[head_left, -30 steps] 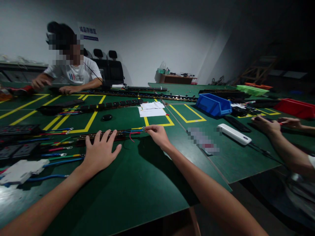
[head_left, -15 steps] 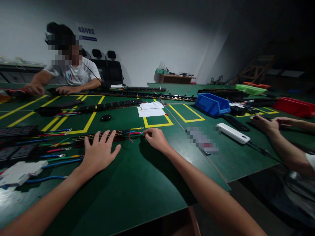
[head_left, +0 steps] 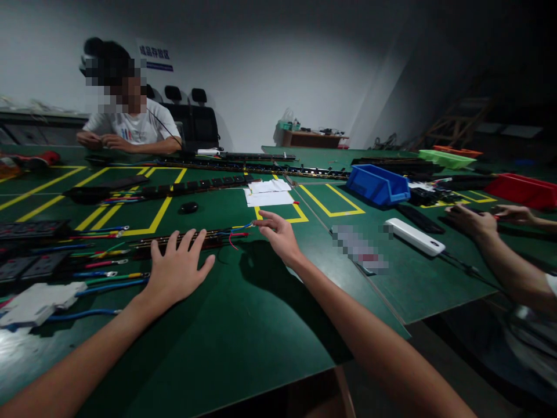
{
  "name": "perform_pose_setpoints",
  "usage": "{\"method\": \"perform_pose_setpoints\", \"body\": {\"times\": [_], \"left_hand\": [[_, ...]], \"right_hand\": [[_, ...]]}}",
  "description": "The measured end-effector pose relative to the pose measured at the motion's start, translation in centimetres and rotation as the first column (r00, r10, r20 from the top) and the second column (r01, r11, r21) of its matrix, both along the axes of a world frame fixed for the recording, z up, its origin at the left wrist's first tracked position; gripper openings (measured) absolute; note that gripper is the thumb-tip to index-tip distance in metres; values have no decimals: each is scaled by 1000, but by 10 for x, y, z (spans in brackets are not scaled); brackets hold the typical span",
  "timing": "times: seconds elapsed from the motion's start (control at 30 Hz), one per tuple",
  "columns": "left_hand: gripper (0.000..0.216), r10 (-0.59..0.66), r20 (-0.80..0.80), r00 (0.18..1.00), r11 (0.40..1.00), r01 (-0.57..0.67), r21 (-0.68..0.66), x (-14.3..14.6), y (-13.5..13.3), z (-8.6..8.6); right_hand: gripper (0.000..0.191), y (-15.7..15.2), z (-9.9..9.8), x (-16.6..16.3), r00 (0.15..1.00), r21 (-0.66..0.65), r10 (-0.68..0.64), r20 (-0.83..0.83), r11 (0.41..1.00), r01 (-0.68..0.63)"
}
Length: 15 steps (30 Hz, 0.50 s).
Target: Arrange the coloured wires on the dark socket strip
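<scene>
My left hand [head_left: 178, 268] lies flat, fingers spread, pressing on a long dark strip [head_left: 217, 237] with copper bars that lies across the green table [head_left: 243, 325]. Blue, red and yellow wires [head_left: 237, 232] leave the strip's right end. My right hand [head_left: 278, 233] is just right of that end, slightly raised. Its thumb and fingers pinch the tip of the blue wire, which rises off the table toward them.
Coloured wires with ring terminals [head_left: 104, 268] and a white breaker [head_left: 37, 302] lie to the left. White papers [head_left: 267, 194], a blue bin [head_left: 378, 184] and a white power strip [head_left: 414, 237] sit beyond. One person [head_left: 126, 125] sits across the table; another person's hands [head_left: 474, 220] work at right.
My right hand has lifted a little and moved up and right, raising the blue wire end off the table. The person across has drawn both hands in toward the chest.
</scene>
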State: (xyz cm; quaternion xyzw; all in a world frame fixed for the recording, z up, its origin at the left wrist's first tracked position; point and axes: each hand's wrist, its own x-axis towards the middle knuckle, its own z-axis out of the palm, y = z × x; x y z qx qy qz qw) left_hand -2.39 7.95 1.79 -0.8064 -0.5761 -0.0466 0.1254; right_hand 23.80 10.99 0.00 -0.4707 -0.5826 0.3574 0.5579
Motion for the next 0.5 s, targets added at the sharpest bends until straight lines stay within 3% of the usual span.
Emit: {"method": "perform_pose_setpoints", "body": {"times": [0.2,0.37,0.5], "left_hand": [[76,-10,28,1000,1000,10,7,-1,1,-3],[75,-2,17,1000,1000,2,14,0,1,-3],[75,-7,21,1000,1000,7,18,-1,0,-2]], "right_hand": [[68,-10,2,0,936,174,-18,351,984,-46],[80,-11,-3,1,898,157,26,438,982,-105],[77,-9,-8,1,868,143,-15,497,988,-65]]}}
